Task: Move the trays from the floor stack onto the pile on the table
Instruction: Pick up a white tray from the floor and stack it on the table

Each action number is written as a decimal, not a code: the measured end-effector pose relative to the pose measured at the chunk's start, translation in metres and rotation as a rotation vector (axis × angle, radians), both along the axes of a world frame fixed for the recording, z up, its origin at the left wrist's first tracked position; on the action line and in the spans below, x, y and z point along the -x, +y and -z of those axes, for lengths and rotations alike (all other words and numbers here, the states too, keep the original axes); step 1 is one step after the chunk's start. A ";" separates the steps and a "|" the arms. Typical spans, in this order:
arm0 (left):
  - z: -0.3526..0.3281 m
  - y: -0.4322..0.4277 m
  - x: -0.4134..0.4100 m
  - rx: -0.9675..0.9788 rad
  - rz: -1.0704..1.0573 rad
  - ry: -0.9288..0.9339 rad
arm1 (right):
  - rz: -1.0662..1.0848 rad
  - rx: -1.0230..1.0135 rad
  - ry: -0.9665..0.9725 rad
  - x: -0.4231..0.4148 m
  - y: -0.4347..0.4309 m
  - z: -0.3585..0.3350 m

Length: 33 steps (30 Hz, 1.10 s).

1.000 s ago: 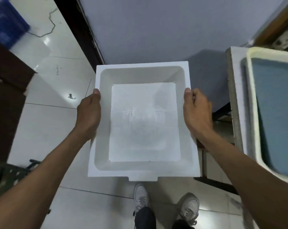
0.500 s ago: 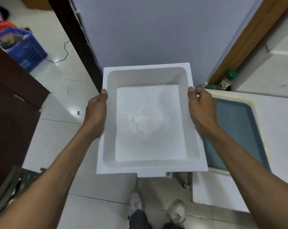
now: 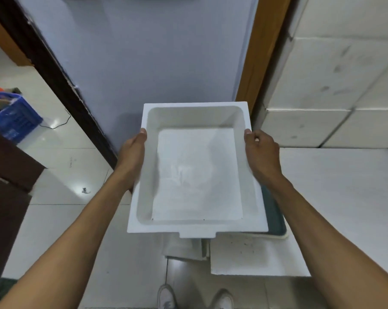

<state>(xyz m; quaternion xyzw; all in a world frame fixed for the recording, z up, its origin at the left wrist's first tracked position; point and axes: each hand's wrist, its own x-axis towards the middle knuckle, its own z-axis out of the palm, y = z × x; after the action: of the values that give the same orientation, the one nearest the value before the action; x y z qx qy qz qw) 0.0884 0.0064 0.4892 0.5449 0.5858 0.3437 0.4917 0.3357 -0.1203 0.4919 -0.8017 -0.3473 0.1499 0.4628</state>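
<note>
While both hands grip it, left hand and right hand clenched on opposite rims, the white tray hangs partly over the teal tray on the table. Carry step; next likely shift right, square over the teal tray, lower.

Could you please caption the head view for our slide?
Both hands hold a white tray above the teal-lined tray on the table.

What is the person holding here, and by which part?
A white tray, held by its two side rims: left hand on the left rim, right hand on the right rim.
</note>
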 end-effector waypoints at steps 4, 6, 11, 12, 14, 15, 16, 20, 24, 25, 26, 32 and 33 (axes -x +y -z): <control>0.002 -0.009 -0.032 0.013 0.029 0.012 | 0.026 -0.005 0.004 -0.028 -0.019 -0.005; 0.006 -0.017 -0.050 0.035 0.042 0.016 | 0.050 0.011 0.000 -0.043 -0.032 -0.001; 0.031 -0.040 -0.099 0.100 0.086 0.013 | 0.112 0.072 0.035 -0.085 -0.064 0.020; 0.036 -0.044 -0.108 0.111 0.089 0.015 | 0.122 0.084 0.040 -0.092 -0.068 0.025; 0.046 -0.050 -0.122 0.135 0.100 0.023 | 0.132 0.101 0.052 -0.105 -0.075 0.033; 0.051 -0.051 -0.129 0.146 0.099 0.014 | 0.134 0.110 0.060 -0.112 -0.077 0.038; 0.056 -0.052 -0.134 0.153 0.093 0.006 | 0.136 0.118 0.068 -0.117 -0.078 0.042; 0.079 -0.051 -0.150 0.197 0.081 0.018 | 0.140 0.142 0.093 -0.133 -0.077 0.064; 0.101 -0.049 -0.159 0.225 0.054 0.014 | 0.125 0.179 0.103 -0.141 -0.072 0.090; 0.106 -0.048 -0.160 0.236 0.048 0.014 | 0.121 0.188 0.107 -0.143 -0.071 0.097; 0.111 -0.048 -0.160 0.250 0.044 0.015 | 0.119 0.194 0.108 -0.145 -0.071 0.103; 0.138 -0.046 -0.168 0.281 0.004 0.034 | 0.092 0.249 0.131 -0.151 -0.067 0.136; 0.141 -0.045 -0.170 0.283 0.005 0.042 | 0.090 0.259 0.128 -0.152 -0.066 0.139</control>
<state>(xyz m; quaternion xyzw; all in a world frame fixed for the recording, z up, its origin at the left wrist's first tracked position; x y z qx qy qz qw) 0.2580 -0.0382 0.3484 0.4788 0.6372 0.2449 0.5520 0.4875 -0.1862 0.3525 -0.8583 -0.2584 0.2236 0.3829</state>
